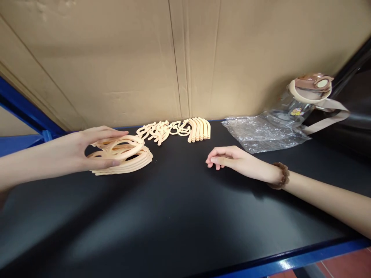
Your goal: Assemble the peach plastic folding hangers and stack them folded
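Note:
At the left, my left hand (pixel 84 148) curves around a stack of cream plastic hanger pieces (pixel 136 164). Its thumb lies along the near side and a finger reaches over the back, gripping a looped piece (pixel 131 148) on top that sits slightly tilted. The rest of the fingers are partly hidden. My right hand (pixel 227 157) hovers or rests over the black tabletop, its fingers curled in with the thumb against them; nothing shows in it. Beyond the hands lie a loose pile of small cream hooks (pixel 158 131) and a row of curved cream arms (pixel 199 129).
A clear plastic bag (pixel 261 133) lies at the back right, beside a transparent bottle (pixel 301 100) with a brown lid and strap. Cardboard (pixel 130 58) stands along the back of the black table (pixel 174 224). A blue metal frame (pixel 295 264) edges the table.

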The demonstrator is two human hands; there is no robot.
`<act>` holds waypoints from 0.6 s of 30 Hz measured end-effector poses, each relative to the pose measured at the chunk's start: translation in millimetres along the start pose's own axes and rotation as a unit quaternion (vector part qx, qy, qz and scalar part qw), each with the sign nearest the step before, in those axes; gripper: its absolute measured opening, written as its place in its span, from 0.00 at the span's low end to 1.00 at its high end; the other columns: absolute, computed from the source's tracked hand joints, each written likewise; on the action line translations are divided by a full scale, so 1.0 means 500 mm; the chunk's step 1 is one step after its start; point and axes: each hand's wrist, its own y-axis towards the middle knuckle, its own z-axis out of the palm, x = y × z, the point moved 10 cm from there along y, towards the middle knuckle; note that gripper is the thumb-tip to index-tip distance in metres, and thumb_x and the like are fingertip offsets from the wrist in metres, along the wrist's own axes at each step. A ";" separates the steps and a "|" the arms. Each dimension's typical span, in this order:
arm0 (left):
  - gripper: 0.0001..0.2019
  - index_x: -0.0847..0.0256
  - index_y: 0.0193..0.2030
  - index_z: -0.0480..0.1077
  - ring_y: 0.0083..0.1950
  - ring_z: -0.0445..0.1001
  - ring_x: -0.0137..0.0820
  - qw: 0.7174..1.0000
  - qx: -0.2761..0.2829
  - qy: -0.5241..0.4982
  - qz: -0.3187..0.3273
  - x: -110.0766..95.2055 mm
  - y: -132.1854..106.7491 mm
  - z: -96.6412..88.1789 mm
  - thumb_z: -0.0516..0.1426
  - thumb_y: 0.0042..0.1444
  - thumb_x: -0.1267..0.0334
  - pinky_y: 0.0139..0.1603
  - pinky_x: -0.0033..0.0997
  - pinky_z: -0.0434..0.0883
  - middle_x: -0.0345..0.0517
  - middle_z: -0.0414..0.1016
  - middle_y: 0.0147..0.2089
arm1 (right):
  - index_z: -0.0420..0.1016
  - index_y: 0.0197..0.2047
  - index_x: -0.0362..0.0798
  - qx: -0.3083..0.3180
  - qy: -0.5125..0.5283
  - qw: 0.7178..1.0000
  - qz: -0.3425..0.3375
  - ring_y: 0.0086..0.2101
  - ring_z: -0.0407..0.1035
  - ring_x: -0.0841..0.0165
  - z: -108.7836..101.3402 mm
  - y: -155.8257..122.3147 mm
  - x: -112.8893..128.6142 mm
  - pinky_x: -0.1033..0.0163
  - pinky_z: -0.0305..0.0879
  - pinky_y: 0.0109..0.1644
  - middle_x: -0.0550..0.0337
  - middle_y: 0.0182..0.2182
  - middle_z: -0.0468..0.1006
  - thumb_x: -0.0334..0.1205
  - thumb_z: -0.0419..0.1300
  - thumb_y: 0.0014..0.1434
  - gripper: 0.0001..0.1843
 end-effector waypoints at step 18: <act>0.36 0.58 0.55 0.69 0.53 0.70 0.41 0.976 0.212 -0.010 0.042 0.086 0.022 0.069 0.56 0.45 0.34 0.54 0.40 0.67 0.45 0.72 0.56 | 0.73 0.40 0.47 0.010 -0.014 1.000 0.002 0.35 0.68 0.69 0.004 0.000 0.002 0.61 0.65 0.42 0.58 0.37 0.76 0.50 0.55 0.62 0.15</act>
